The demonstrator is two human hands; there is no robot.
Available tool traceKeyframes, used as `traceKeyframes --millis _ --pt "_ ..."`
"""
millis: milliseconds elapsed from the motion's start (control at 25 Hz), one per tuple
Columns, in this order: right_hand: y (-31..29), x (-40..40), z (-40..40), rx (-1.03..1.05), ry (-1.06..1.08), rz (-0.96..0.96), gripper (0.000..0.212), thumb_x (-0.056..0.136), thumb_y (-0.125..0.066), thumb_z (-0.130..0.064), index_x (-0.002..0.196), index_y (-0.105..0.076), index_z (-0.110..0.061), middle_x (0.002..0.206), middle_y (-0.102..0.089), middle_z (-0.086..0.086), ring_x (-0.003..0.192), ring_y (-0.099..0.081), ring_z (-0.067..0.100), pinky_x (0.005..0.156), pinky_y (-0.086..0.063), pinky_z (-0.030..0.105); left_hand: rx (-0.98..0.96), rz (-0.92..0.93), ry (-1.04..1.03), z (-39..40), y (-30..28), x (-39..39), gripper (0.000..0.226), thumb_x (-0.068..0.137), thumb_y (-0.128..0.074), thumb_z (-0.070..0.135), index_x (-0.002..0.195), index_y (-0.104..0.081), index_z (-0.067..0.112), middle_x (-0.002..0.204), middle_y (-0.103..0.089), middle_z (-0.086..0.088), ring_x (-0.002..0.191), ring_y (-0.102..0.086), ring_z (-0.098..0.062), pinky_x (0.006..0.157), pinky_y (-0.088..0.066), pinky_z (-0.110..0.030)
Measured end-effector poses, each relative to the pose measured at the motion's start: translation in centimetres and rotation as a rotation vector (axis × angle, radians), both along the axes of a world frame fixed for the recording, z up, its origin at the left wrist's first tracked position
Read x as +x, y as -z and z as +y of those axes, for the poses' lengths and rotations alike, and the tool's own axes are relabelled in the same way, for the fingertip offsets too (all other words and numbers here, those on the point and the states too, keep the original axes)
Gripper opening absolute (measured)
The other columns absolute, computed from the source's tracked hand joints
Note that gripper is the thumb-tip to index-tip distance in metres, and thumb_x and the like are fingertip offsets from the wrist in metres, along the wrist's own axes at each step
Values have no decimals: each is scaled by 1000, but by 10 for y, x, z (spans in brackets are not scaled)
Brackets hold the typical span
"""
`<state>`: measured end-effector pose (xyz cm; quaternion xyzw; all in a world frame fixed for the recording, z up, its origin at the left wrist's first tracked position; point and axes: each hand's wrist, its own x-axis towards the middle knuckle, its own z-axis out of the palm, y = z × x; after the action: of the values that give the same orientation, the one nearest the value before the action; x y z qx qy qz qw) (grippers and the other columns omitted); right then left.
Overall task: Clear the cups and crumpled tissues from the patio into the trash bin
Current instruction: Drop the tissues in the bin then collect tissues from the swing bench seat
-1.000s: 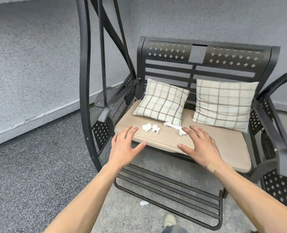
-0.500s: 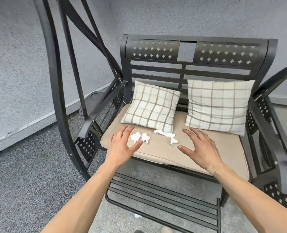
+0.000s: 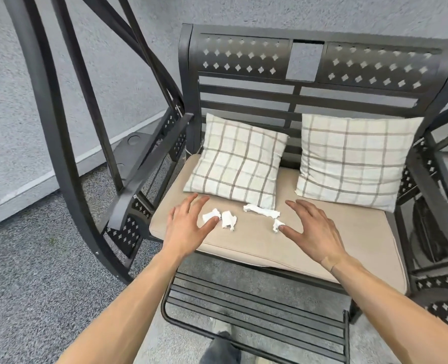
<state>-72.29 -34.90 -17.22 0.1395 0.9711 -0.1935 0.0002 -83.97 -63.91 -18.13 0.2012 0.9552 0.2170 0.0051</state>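
Note:
Several crumpled white tissues lie on the beige seat cushion [image 3: 309, 248] of a black metal swing bench. Two small tissue pieces [image 3: 228, 219] sit side by side at the left, and a longer twisted tissue [image 3: 263, 212] lies in front of the left pillow, ending in a small wad [image 3: 277, 225]. My left hand [image 3: 188, 227] hovers open, its thumb tip touching or just over the leftmost piece. My right hand [image 3: 313, 229] is spread open, thumb tip beside the small wad. No cup or trash bin is in view.
Two plaid pillows [image 3: 237, 164] [image 3: 354, 161] lean against the bench back. The bench's armrest [image 3: 149, 169] and curved frame [image 3: 52, 132] stand at the left, a slatted footrest [image 3: 257, 311] below the seat. Grey carpet-like floor and a grey wall surround it.
I have stepped closer to the bench. Both open hands have moved forward over the cushion and now flank the tissues; a tissue scrap seen on the floor earlier is out of view.

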Motion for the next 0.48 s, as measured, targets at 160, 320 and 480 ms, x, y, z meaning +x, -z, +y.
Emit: traceKeyframes --millis 160,320,480 --pt "25 -36 -5 3 71 -35 57 87 -55 -52 140 -39 -35 144 -40 -7 127 -43 21 97 -44 43 -18 -58 55 -5 31 -46 56 89 -55 55 140 -43 35 151 -37 1 135 -39 -22 111 -27 -49" --pt "66 -60 0 -22 148 -107 51 88 -57 -47 136 -44 -34 143 -39 -9 114 -54 20 81 -50 38 -67 -163 82 -3 73 -84 55 89 -60 47 140 -43 34 148 -37 0 122 -51 -24 105 -32 -44" --pt "129 -79 9 -43 173 -207 49 88 -55 -46 135 -45 -35 142 -38 -10 104 -59 20 76 -50 36 -185 -236 114 8 130 -106 55 91 -61 40 141 -41 35 148 -36 0 125 -46 -25 97 -39 -44"
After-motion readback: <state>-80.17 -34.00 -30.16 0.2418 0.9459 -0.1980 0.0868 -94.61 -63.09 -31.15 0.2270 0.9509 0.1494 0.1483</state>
